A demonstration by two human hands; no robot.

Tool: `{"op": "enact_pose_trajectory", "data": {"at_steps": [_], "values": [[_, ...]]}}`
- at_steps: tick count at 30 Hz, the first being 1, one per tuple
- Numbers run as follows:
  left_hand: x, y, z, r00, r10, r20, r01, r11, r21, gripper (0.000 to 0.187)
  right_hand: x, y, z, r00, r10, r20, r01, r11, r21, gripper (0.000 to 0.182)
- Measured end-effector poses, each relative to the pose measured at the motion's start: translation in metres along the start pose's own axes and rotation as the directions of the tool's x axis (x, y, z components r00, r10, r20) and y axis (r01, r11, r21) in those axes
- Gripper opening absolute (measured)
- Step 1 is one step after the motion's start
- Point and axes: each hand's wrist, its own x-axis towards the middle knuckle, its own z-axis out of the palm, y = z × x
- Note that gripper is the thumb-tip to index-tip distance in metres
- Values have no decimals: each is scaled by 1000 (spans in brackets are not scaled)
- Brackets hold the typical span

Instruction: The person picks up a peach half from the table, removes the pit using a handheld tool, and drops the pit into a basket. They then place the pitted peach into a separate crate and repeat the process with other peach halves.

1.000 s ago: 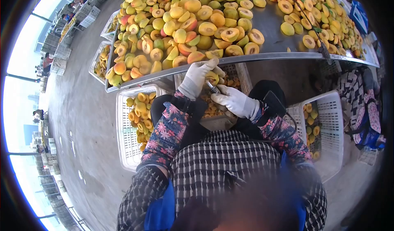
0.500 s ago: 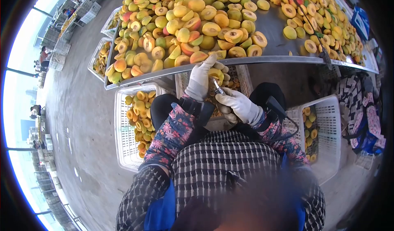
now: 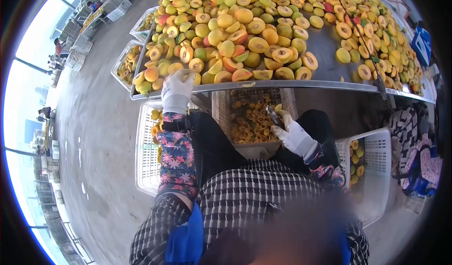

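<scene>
My left hand, in a white glove, reaches over the table's front rim to the yellow peach halves. Its fingers are bent down at the fruit, and whatever lies under them is hidden. Lower and to the right, my gloved right hand is closed around a small metal pitting tool with a shiny end, pointing up and left. Its fingertips look stained yellow. Beneath this hand stands a crate holding many small brownish-yellow pieces, too small to make out well.
The metal table carries a large heap of halved fruit. A white basket with fruit halves stands by my left leg. Another white basket is at my right. Crates and people working line the far left.
My left hand has left the fruit half it held by the tool and moved left to the table edge. My right hand, with the tool, has moved right and slightly down. The view has shifted.
</scene>
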Motion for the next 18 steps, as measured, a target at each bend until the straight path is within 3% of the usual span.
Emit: {"op": "enact_pose_trajectory", "data": {"at_steps": [1, 2, 5, 8, 11, 15, 16, 18], "values": [[2, -15, 2, 995, 81, -64, -72, 990, 124, 34, -1, 2, 3, 996, -51, -77, 39, 988, -149, 51], [5, -25, 5, 978, 170, -119, -136, 958, 251, 37, 2, 3, 5, 993, -83, -88, 70, 987, -147, 52], [15, -8, 32, 986, 149, 78, -149, 989, -9, 46, 6, -2, 6, 989, -126, -79, 116, 986, -118, 52], [30, 9, 68, 961, 86, 261, -150, 961, 234, 52, 8, -22, 5, 995, -98, -30, 95, 992, -82, 49], [49, 21, 67, 901, 21, 434, -133, 964, 229, 60, 7, -23, 4, 992, -108, -59, 102, 991, -83, 49], [48, 15, 58, 922, 86, 378, -171, 965, 197, 56, 4, -18, 7, 995, -87, -57, 88, 996, 17, 48], [49, 9, 56, 931, 103, 351, -158, 979, 132, 49, 4, -23, 6, 994, -88, -57, 92, 993, 74, 49], [37, 4, 51, 976, 120, 179, -81, 974, -213, 37, 9, -27, 7, 993, -94, -66, 106, 971, 216, 48]]}}
